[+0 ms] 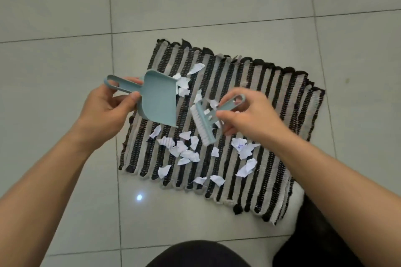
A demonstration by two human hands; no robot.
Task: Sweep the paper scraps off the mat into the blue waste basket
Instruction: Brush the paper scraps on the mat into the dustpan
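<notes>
A black-and-beige striped woven mat (271, 102) lies on the tiled floor with several white paper scraps (186, 149) scattered across its middle and near edge. My left hand (108, 106) grips the handle of a pale blue dustpan (159, 97), held over the mat's left side with its mouth facing right, a few scraps right at its lip. My right hand (249, 115) holds a small pale blue brush (206, 123) by its handle, bristles pointing left and down just above the mat, to the right of the dustpan. No blue waste basket is in view.
Grey floor tiles (195, 2) surround the mat on all sides. My dark-clothed knees (199, 253) show at the bottom edge, one overlapping the mat's near right corner. A small bright light spot (139, 197) sits on the floor below the mat.
</notes>
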